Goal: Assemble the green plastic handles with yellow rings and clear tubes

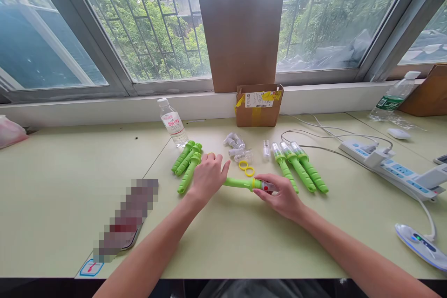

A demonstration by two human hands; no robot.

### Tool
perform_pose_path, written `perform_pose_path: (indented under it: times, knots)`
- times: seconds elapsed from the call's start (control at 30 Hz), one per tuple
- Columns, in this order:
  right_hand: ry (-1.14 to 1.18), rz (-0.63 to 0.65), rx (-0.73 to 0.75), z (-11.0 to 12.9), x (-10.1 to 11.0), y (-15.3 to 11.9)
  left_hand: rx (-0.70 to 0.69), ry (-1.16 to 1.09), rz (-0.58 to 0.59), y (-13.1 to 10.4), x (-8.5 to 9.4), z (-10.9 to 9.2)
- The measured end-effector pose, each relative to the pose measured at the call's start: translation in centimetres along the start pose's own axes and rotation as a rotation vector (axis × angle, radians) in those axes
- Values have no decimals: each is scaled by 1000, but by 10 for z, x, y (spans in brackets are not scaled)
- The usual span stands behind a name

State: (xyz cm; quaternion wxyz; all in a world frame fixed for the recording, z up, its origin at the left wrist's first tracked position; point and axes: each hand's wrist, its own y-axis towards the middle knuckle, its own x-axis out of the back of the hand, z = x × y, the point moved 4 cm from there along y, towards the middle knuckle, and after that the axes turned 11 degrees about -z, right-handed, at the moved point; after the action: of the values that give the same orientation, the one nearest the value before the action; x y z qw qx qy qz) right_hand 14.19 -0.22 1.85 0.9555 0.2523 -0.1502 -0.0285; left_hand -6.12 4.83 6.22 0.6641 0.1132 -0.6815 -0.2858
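Observation:
Near the middle of the table, a green ribbed handle (239, 183) lies sideways between my hands. My right hand (279, 194) grips its right end, where a yellow ring and a grey part with a red dot show. My left hand (210, 174) is over the handle's left end, fingers bent, close to several green handles (190, 172). Beyond my hands lie yellow rings (249, 171), clear plastic pieces (243, 155) and a clear cylinder (266, 150). Three green handles with clear tops (300, 167) rest to the right.
A water bottle (173, 123) and a small cardboard box (259, 107) stand at the back. On the right are a power strip (398, 170), cables, another bottle (394, 98) and a white device (421, 246). A phone (131, 240) lies left.

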Motion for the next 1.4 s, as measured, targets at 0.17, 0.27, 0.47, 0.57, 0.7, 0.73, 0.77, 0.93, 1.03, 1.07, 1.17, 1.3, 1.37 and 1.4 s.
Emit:
perform_pose_path:
  times: [0.17, 0.27, 0.47, 0.57, 0.7, 0.73, 0.77, 0.93, 1.03, 1.07, 1.17, 1.3, 1.37, 1.4]
  knots:
    - [-14, 34, -6, -2, -1, -1, 93, 101, 34, -2, -2, 4]
    - [-17, 53, 0, -4, -2, -1, 137, 137, 91, -3, -7, 8]
    - [-38, 104, 27, -5, -5, -3, 183, 144, 224, -3, -17, 15]
    - [-56, 126, 44, -4, -6, -3, 170, 92, 223, -2, -16, 13]
    - [-72, 137, 47, -1, -6, -2, 89, -34, 158, -2, -11, 2]
    - [-78, 140, 48, -1, -6, -3, 60, -64, 131, -2, -9, -1]
    - [-86, 142, 52, -1, -6, -3, 28, -91, 100, -2, -8, -4]
    - [-152, 126, 90, -2, -6, -3, -134, -206, -37, -4, -1, -16]
    - [-175, 131, 102, -3, -7, -4, -175, -322, -69, -8, -2, -23]
    - [-180, 133, 105, -3, -7, -4, -171, -373, -74, -10, -2, -25]
    - [-189, 129, 104, -4, -7, -5, -84, -543, -44, -13, -5, -29]
    - [-169, 133, 70, -5, -7, -5, 112, -752, 86, -15, -12, -30]
    - [-156, 134, 48, -5, -7, -5, 194, -850, 102, -14, -16, -30]
    - [-145, 131, 40, -6, -7, -4, 231, -903, 100, -14, -17, -29]
